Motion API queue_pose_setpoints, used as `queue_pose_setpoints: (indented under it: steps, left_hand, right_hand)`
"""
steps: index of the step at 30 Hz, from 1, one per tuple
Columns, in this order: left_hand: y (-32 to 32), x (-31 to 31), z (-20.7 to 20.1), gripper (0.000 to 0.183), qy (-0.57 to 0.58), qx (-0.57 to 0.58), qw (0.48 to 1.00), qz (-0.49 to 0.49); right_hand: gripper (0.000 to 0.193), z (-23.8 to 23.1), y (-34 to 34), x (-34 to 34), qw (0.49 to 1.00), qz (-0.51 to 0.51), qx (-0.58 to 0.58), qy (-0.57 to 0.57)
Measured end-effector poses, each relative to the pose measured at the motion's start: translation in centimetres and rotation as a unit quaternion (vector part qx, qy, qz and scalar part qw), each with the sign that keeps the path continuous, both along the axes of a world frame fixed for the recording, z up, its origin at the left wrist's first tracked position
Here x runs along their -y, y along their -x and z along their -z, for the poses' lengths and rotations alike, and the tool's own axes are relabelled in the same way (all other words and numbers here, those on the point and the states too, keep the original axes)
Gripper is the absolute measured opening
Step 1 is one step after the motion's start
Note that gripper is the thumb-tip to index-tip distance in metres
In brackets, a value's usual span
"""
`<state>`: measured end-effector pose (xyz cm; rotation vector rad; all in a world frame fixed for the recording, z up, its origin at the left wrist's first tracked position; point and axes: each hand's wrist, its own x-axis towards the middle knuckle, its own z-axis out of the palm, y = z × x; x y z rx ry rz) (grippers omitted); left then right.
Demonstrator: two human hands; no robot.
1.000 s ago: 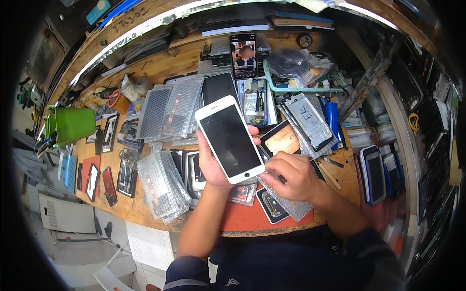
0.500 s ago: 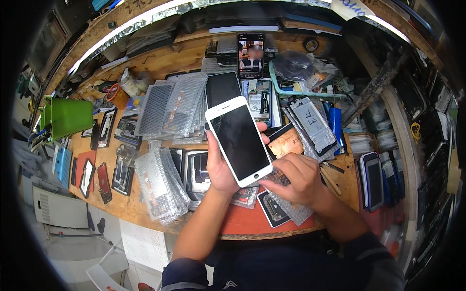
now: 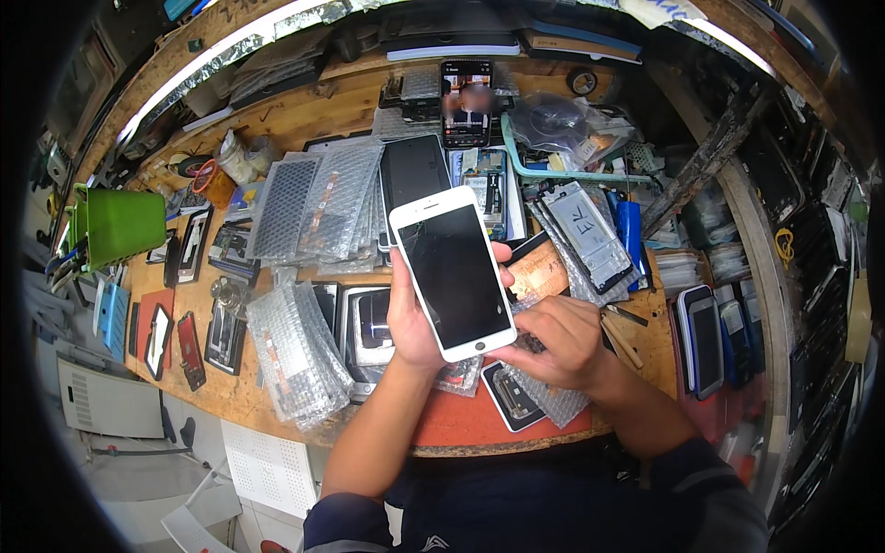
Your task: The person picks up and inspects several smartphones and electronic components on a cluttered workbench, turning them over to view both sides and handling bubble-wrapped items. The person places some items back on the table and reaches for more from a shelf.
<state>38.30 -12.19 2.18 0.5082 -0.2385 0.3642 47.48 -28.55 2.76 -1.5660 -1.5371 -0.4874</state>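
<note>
A white-framed smartphone (image 3: 454,276) with a dark screen and a round home button lies tilted across my left hand (image 3: 412,318). The left palm is behind it; the thumb presses its left edge and fingertips curl round its right edge. A crack-like mark shows near the screen's upper left. At the phone's lower right corner, my right hand (image 3: 558,341) is closed, thumb and index finger pinching the edge. Below that hand rest a bubble-wrapped piece (image 3: 555,398) and a white-rimmed phone part (image 3: 513,396), on an orange-red mat (image 3: 452,419).
Bubble-wrapped stacks (image 3: 295,355) lie to the left, with more behind. Another phone (image 3: 466,106) with a lit screen stands at the back. A green bin (image 3: 120,226) is far left. Tool handles (image 3: 622,341) lie right of my right hand, below a metal phone frame (image 3: 590,238).
The phone has turned slightly more upright in my hands, its lower end swinging left. Both hands keep their hold. The whole view has shifted a little.
</note>
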Motion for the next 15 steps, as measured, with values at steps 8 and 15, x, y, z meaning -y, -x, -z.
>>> queue_pose_setpoints:
  steps: [8,15]
  left_hand:
    - [0.31,-0.05,0.22,0.091,0.005,0.01,1.0,0.014]
    - [0.29,0.31,0.02,0.085,0.01,-0.028,0.999,0.012]
  right_hand:
    - [0.042,-0.18,-0.16,0.16,1.0,-0.014,-0.007,0.022]
    - [0.046,-0.44,-0.47,0.43,0.999,-0.032,-0.032,0.002]
